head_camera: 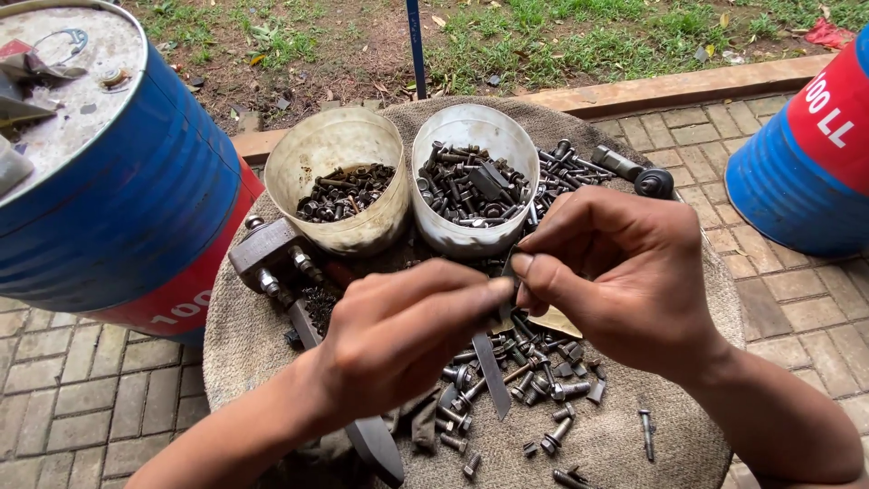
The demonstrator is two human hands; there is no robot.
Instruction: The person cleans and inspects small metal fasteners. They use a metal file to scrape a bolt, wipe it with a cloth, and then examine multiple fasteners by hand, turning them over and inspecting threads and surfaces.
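Grey interlocking paving bricks (63, 398) covered the ground in flat daylight, edged by a worn kerb (670, 89) beyond which lay patchy grass (561, 36) and bare soil strewn with dry leaves. Blue-and-red steel drums (127, 208) stood at either side, and a thin blue pole (415, 45) rose from the dirt.

Single head-worn view, looking steeply down from close above a round burlap-covered stand (625, 435), facing forward toward its far edge, grass strip beyond at the frame's top, blue drums (118, 199) cropped at both sides, brick paving along the lower corners
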